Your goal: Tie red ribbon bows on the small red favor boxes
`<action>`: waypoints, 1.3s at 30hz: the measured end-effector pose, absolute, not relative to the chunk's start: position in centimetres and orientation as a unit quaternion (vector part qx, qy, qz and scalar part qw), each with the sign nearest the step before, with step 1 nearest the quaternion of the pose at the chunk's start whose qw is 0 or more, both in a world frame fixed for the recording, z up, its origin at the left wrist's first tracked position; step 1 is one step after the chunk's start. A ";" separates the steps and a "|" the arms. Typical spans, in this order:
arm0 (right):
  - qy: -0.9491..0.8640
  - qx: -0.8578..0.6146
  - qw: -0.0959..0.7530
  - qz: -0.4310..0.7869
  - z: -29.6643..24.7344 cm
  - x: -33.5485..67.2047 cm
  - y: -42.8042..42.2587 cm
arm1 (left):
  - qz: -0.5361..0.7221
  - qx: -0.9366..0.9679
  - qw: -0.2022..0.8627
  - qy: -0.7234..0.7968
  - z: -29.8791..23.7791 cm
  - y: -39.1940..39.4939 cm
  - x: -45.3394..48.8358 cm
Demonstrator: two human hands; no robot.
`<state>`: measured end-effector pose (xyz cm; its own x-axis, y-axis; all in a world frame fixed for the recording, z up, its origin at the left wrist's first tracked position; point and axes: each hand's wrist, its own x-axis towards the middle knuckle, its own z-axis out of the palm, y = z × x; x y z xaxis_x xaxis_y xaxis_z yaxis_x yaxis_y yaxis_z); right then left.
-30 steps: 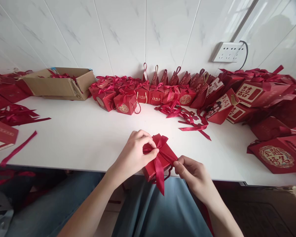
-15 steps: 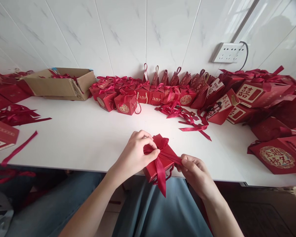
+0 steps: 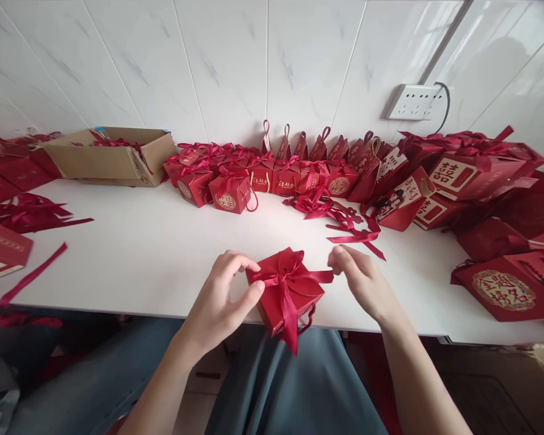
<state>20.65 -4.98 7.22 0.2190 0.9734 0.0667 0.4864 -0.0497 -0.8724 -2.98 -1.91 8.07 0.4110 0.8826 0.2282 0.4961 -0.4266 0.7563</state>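
Observation:
A red gift box [image 3: 272,311] stands at the table's front edge, its folded lid tied with a red satin ribbon [image 3: 286,299] in a bow. One ribbon tail hangs down the front of the box; another points right. At the box's left corner is my left hand [image 3: 224,299], thumb and forefinger apart on either side of the bow's left loop; whether they touch it I cannot tell. Just beyond the right ribbon end, my right hand [image 3: 360,278] has its fingers curled together, with nothing visible in them. A twisted cord handle [image 3: 309,319] shows on the box's right side.
Finished-looking red boxes [image 3: 231,192] with bows line the wall. Loose ribbons [image 3: 353,226] lie before them. An open cardboard carton [image 3: 113,166] stands back left, more red boxes [image 3: 503,290] at right. Another person's jeans [image 3: 104,368] show at left below the white table [image 3: 163,241].
Both hands have come off the ribbon knot and tail: my left hand moved left and spread its fingers, my right moved up and slightly right. The bow now shows fully on the lid.

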 end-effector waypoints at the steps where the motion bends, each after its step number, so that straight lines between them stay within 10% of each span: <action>1: -0.571 -0.663 0.387 0.292 7.9 20.2 -4.4 | 0.316 0.780 0.288 0.457 7.9 -2.2 -3.1; 10: -0.656 -0.636 0.306 0.268 8.9 17.4 -1.6 | 0.309 0.711 0.276 0.568 7.7 -3.9 -2.4; 22: -0.525 -0.537 0.518 0.410 5.5 16.8 -2.9 | 0.387 0.637 0.367 0.556 5.8 -4.1 -0.8; 39: -0.468 -0.553 0.540 0.429 5.0 16.5 -3.4 | 0.400 0.623 0.369 0.561 5.0 -3.5 -0.5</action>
